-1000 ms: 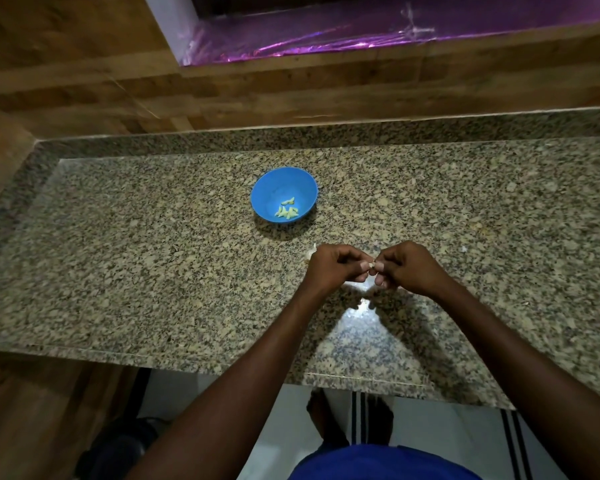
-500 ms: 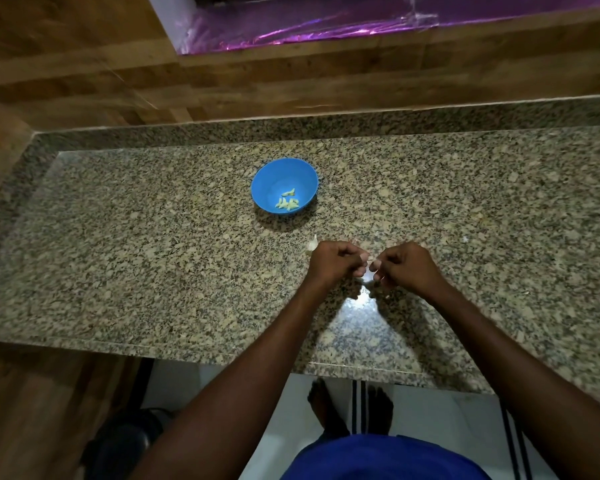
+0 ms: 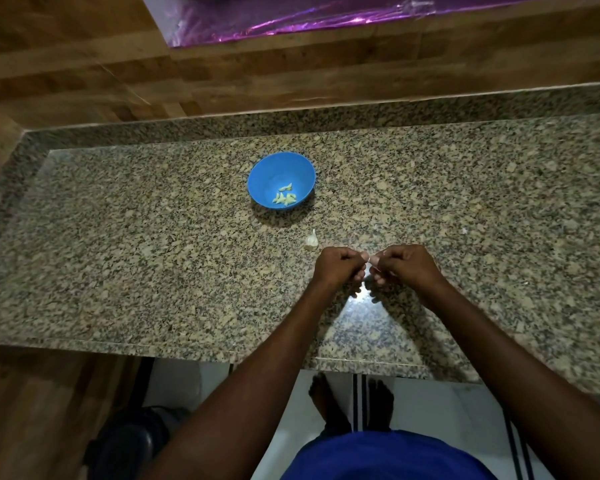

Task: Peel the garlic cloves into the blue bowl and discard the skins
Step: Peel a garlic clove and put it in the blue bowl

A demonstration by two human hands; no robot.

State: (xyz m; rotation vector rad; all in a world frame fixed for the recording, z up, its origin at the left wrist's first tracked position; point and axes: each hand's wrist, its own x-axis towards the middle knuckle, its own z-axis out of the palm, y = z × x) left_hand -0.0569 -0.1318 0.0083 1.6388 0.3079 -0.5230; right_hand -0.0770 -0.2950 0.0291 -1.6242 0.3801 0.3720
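A blue bowl (image 3: 257, 181) stands on the granite counter (image 3: 118, 254) and holds several peeled pale-green garlic cloves (image 3: 284, 198). Just in front of the bowl lies a small white garlic piece with skin (image 3: 311, 240). Below it, my left hand (image 3: 338, 268) and my right hand (image 3: 406, 268) meet over the counter, fingers curled. Between their fingertips they pinch a small pale garlic clove (image 3: 370, 260), mostly hidden by the fingers.
A wooden wall (image 3: 222, 74) rises behind the counter, with a purple foil surface (image 3: 291, 15) above it. A tiny white skin scrap (image 3: 465, 231) lies on the counter to the right. A dark bin (image 3: 129, 441) sits on the floor below left.
Both hands stay together on the clove. The hands have pulled slightly apart, and the garlic piece by the bowl is more exposed to the left of my left hand.
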